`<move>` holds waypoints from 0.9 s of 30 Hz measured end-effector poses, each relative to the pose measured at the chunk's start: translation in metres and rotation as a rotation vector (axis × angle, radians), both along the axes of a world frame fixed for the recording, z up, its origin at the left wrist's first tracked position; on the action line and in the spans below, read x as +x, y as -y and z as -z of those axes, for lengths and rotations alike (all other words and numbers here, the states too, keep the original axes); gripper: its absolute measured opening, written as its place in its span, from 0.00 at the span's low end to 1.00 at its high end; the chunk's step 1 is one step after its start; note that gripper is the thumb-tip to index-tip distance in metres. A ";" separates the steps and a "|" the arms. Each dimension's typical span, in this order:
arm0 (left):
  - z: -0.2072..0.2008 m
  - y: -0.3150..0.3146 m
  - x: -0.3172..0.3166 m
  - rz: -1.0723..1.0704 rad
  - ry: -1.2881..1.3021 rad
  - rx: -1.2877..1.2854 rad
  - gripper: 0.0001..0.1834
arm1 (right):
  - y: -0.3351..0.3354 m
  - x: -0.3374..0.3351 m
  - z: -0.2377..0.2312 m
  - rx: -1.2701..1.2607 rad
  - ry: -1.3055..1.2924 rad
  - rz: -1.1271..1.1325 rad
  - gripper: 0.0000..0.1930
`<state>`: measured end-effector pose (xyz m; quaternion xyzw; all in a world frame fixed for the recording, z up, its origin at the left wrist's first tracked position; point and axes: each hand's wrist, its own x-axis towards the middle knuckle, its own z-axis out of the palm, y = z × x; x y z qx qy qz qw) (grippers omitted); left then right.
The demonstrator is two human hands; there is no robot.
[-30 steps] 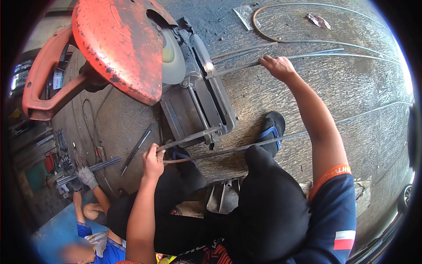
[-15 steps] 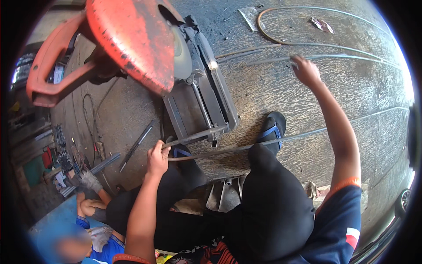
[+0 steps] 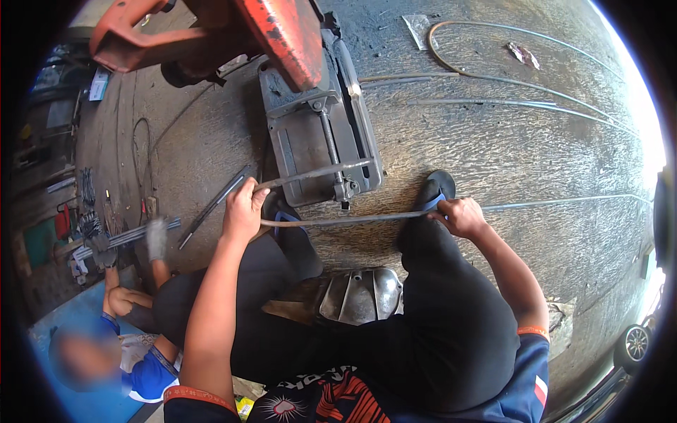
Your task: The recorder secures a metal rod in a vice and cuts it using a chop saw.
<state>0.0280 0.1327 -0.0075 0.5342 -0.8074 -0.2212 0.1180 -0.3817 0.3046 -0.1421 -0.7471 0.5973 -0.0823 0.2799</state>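
Observation:
A long thin metal rod (image 3: pixel 352 220) is bent back in a U at my left hand (image 3: pixel 243 204), which is closed around the bend. One end of the rod lies on the base of an orange-red cut-off saw (image 3: pixel 285 39). The other length runs across in front of my feet and far off to the right. My right hand (image 3: pixel 462 216) grips that length above my right foot. The saw's screw vise (image 3: pixel 328 134) is just beyond the rod's short end. The underside of the bend is hidden by my left fingers.
Several more rods (image 3: pixel 493 103) and a curved rod (image 3: pixel 430 35) lie on the floor ahead and right. A dark bar (image 3: pixel 215 208) lies left of my sandal. At lower left, a gloved co-worker (image 3: pixel 148 352) handles bars (image 3: pixel 134 236). A metal casing (image 3: pixel 361 296) sits between my legs.
My right hand has come down and back from the far right and taken hold of the rod. My left hand has shifted slightly up and left. The saw appears further up in view.

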 end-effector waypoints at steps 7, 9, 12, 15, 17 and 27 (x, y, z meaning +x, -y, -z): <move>-0.030 0.011 0.009 0.000 0.060 0.278 0.26 | -0.001 0.002 -0.007 0.004 -0.141 -0.041 0.24; -0.035 0.008 0.009 0.012 0.047 0.392 0.25 | -0.003 0.003 -0.008 -0.040 -0.107 -0.016 0.24; -0.038 -0.018 -0.002 -0.131 -0.165 0.140 0.25 | -0.003 0.003 -0.013 -0.051 -0.118 -0.013 0.23; -0.031 -0.096 -0.021 -0.491 -0.284 -0.192 0.11 | 0.006 0.000 -0.021 -0.055 -0.124 0.000 0.22; -0.008 -0.160 -0.041 -0.411 -0.388 0.132 0.09 | 0.011 0.001 -0.028 -0.073 -0.114 0.018 0.22; 0.206 -0.153 -0.127 -0.870 -0.611 0.152 0.16 | 0.015 0.003 -0.053 -0.126 -0.121 0.024 0.19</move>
